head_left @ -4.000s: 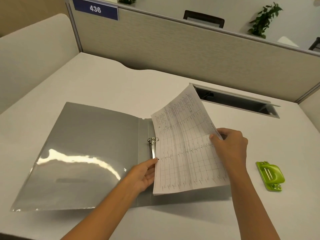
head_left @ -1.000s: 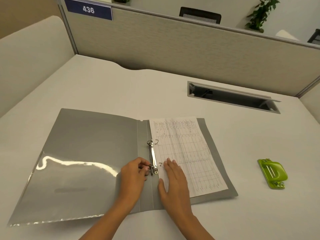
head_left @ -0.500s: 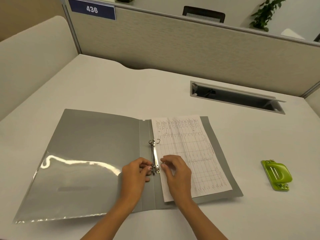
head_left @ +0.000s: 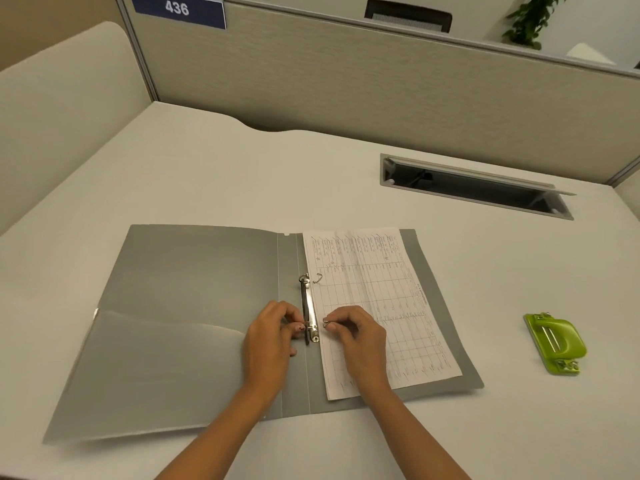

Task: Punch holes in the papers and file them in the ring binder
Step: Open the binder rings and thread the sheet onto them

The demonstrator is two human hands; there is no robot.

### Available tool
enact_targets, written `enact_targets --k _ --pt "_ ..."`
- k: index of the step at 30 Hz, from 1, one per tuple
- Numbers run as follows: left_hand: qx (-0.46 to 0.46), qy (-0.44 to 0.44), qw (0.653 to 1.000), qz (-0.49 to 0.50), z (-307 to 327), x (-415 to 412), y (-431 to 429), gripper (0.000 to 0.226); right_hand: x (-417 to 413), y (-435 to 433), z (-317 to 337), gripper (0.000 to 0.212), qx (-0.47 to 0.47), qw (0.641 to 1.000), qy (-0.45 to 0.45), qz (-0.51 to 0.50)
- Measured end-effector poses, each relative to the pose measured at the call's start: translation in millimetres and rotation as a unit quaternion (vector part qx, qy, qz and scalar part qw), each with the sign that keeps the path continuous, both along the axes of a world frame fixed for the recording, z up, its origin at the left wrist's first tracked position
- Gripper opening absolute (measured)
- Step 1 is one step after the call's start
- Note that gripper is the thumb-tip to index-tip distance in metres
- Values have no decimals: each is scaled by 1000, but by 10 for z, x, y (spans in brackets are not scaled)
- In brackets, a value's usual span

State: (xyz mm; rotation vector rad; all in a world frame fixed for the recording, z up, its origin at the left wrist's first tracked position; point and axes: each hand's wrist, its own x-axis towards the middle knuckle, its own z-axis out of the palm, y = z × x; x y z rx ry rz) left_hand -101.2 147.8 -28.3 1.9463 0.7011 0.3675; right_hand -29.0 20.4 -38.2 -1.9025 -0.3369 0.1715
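Flanking lower ring [head_left: 317, 323], seemingly pinched: left hand [head_left: 272, 336], right hand [head_left: 358, 336]

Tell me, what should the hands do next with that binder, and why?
Probably press the two halves of the lower ring together. The left hand and right hand each pinch a half, the rings gape open, and the paper already lies on them.

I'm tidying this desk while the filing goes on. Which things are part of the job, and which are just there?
In use: ring binder, printed sheet, ring mechanism, left hand, right hand, green hole punch.

Just there: cable tray, number sign, plant.
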Motion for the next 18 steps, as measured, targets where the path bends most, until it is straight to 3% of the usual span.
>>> enact_targets --k 12,18 --pt "4 19 1000 17 9 50 26 23 -33 71 -38 18 -5 999 -17 -37" --pt "51 30 998 10 10 82 10 21 -24 85 -66 20 -24 999 -29 -30"
